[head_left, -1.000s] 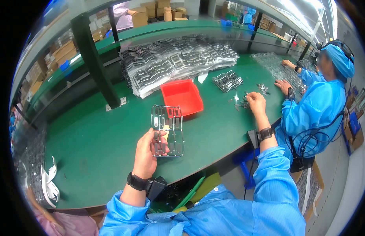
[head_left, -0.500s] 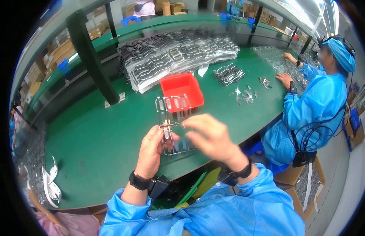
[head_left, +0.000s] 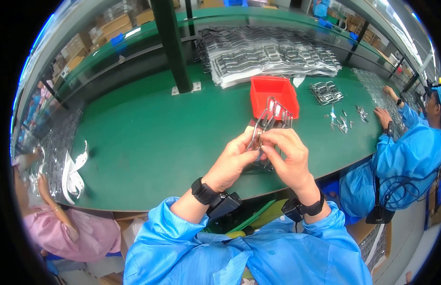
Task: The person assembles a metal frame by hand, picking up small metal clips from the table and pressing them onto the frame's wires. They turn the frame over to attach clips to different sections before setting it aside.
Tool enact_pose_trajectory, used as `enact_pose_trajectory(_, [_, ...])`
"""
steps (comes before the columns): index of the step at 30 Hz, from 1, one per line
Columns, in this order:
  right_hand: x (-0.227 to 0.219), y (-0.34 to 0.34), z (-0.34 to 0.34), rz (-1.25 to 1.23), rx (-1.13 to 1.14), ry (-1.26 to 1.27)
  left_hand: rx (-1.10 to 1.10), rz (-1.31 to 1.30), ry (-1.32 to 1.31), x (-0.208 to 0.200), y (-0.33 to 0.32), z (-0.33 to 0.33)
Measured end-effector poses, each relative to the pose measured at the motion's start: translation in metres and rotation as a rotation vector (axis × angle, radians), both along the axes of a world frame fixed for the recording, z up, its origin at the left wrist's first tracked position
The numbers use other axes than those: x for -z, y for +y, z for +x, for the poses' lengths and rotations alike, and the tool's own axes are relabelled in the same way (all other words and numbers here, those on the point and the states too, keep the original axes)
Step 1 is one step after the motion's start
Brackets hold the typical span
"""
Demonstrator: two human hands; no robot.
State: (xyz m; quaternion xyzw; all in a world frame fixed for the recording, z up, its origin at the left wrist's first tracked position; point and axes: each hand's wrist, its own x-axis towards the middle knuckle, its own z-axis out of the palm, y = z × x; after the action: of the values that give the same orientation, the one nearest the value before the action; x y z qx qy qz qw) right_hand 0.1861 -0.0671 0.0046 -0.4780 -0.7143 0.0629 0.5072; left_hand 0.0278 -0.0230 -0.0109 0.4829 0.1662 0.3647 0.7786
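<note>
Fingers (head_left: pixel 277 137) of left hand (head_left: pixel 230 164) and right hand (head_left: pixel 296 164) pinch the wire frame (head_left: pixel 262 115), seemingly part-filled, above the tabletop (head_left: pixel 159 142) toward its near edge, loose strips (head_left: pixel 342 125) left toward the right edge!

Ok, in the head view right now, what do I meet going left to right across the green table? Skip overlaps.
White curved strips → dark post → left hand → right hand → small stack of wire frames → rightmost loose pieces → co-worker's hand.

Lights (head_left: pixel 404 31) are glowing upper right; boxes (head_left: pixel 117 26) are standing upper left; a post (head_left: pixel 172 47) is rising from the table (head_left: pixel 135 147); floor (head_left: pixel 409 235) is showing lower right.
</note>
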Motion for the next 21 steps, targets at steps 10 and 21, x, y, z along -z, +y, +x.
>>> enact_pose_trajectory(10, [-0.006, -0.001, -0.015, 0.008, 0.144, -0.17, -0.01, 0.066, 0.013, 0.006, 0.002, -0.001])
enact_pose_trajectory(21, [-0.001, 0.005, -0.018, 0.129, 0.207, -0.312, -0.045, 0.151, 0.057, 0.008, -0.001, 0.0])
